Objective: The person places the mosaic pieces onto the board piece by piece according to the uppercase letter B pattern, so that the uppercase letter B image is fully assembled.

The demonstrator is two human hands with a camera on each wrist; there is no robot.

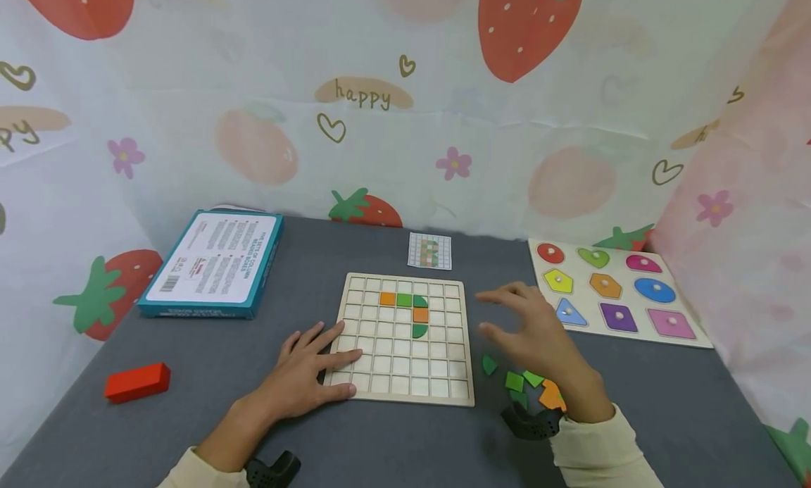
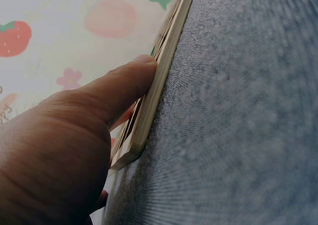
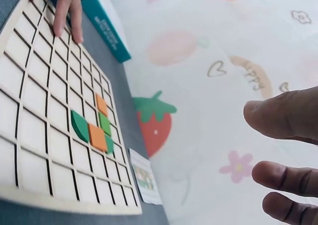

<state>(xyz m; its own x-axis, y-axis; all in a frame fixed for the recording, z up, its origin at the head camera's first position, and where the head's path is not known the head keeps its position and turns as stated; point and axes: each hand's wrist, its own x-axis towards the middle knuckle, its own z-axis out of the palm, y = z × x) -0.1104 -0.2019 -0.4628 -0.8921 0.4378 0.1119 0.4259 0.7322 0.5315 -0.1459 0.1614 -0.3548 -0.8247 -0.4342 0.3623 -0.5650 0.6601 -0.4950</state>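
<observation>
A wooden grid board [image 1: 393, 365] lies on the dark table, several orange and green tiles set in its upper squares. Among them are an orange square tile [image 1: 387, 299] and a dark green rounded tile [image 1: 419, 330]. My left hand [image 1: 307, 372] rests with spread fingers on the board's left edge; in the left wrist view its thumb [image 2: 124, 81] touches the wooden rim. To the right of the board my right hand [image 1: 538, 333] hovers, thumb and fingers apart with nothing between them. Loose green tiles [image 1: 514, 382] and orange tiles [image 1: 552, 395] lie below it.
Behind the board lies a small pattern card [image 1: 430, 251]. A shape puzzle board [image 1: 640, 327] with knobbed pieces is at the back right. A teal box [image 1: 212, 263] lies at the back left, and a red block [image 1: 137, 383] sits at the left. A printed strawberry curtain [image 1: 393, 157] hangs behind.
</observation>
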